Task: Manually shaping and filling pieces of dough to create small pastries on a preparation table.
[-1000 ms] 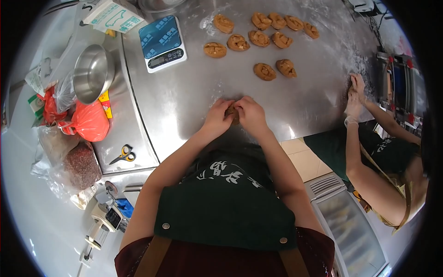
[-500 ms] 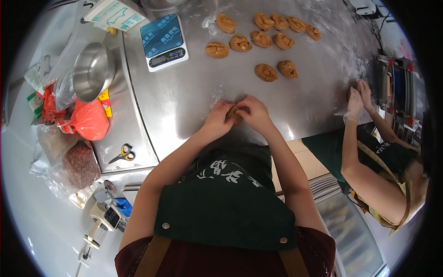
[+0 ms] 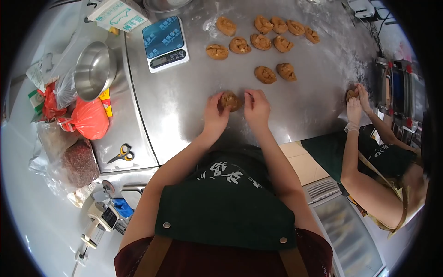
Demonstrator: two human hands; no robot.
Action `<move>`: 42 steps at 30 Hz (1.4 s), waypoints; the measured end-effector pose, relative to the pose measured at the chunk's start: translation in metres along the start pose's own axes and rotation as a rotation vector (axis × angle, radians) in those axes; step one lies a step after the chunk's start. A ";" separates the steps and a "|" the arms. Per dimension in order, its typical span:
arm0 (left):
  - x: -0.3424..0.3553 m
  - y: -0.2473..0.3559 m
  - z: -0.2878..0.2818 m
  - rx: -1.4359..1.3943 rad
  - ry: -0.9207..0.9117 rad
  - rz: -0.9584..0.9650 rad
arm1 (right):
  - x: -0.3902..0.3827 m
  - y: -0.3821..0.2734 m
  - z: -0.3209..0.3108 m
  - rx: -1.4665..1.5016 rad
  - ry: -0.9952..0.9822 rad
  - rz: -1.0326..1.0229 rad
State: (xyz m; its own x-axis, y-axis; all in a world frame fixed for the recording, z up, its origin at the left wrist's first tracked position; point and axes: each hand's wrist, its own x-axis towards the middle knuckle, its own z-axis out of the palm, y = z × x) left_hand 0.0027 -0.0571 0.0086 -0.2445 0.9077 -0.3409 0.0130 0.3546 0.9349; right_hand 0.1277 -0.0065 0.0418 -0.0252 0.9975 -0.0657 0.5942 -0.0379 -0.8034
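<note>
A round brown dough piece (image 3: pixel 230 101) stands at the near part of the steel table, in front of my apron. My left hand (image 3: pixel 216 115) is closed on its left side, fingers behind and thumb at the near edge. My right hand (image 3: pixel 257 110) is just right of the dough, apart from it. Its fingers are curled toward the thumb in a pinch; whether anything small is between them is hidden. Beyond my hands lie two shaped brown dough pieces (image 3: pixel 266 75), and farther back are several more (image 3: pixel 240 45) with pale bits in their folded middles.
A kitchen scale (image 3: pixel 165 44) with a blue-covered top stands at the far left, near a carton (image 3: pixel 118 16). Left of the table seam are a steel bowl (image 3: pixel 95 69), a red bag (image 3: pixel 88 119) and scissors (image 3: pixel 122 153). At right, a co-worker's hands (image 3: pixel 357 104) hold dough.
My hands have moved apart; the right has let go of the dough and shifted right. The dough, hidden between my fingers before, now shows. The co-worker's dough has come into view.
</note>
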 end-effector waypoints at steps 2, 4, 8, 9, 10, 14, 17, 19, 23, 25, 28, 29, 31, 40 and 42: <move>-0.012 0.010 0.006 0.112 0.055 0.076 | 0.008 -0.009 0.018 -0.066 0.096 -0.131; -0.021 0.022 0.006 0.178 0.040 0.053 | 0.010 -0.018 0.035 -0.131 0.183 -0.263; -0.029 0.009 0.002 0.194 0.023 0.071 | 0.009 -0.006 0.055 -0.239 0.158 -0.320; -0.029 0.004 0.001 0.193 0.027 0.066 | 0.010 0.000 0.056 -0.287 0.178 -0.298; -0.029 -0.001 -0.002 0.278 0.001 0.137 | 0.011 0.006 0.058 -0.287 0.172 -0.298; -0.020 -0.014 -0.015 0.302 -0.070 0.203 | 0.019 0.020 0.060 -0.280 0.195 -0.341; 0.000 -0.028 -0.020 0.156 -0.045 0.113 | 0.016 0.025 0.065 -0.298 0.181 -0.376; 0.011 -0.021 -0.022 0.106 -0.096 0.031 | 0.025 0.027 0.064 -0.318 0.175 -0.398; 0.009 -0.014 -0.029 0.084 -0.198 -0.005 | 0.018 0.010 0.058 -0.178 0.104 -0.215; -0.004 0.007 -0.025 0.173 -0.160 0.089 | 0.009 0.001 0.056 -0.101 0.121 -0.125; -0.024 0.007 -0.015 0.269 -0.081 0.235 | 0.004 -0.005 0.063 -0.211 0.277 -0.255; -0.027 0.004 -0.012 0.273 -0.046 0.284 | 0.005 -0.002 0.062 -0.259 0.269 -0.236; -0.033 0.003 -0.008 0.226 -0.064 0.225 | 0.003 0.008 0.060 -0.310 0.257 -0.207; 0.008 -0.026 -0.015 0.231 -0.062 0.086 | 0.011 0.029 0.063 -0.344 0.256 -0.278; 0.010 -0.021 -0.014 0.208 -0.120 0.042 | 0.010 0.028 0.060 -0.314 0.223 -0.237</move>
State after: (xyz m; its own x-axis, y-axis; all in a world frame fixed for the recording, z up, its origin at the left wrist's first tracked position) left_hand -0.0132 -0.0588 -0.0129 -0.1223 0.9384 -0.3232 0.2231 0.3433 0.9124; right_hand 0.0961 -0.0012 -0.0167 -0.0364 0.9662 0.2554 0.8089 0.1786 -0.5602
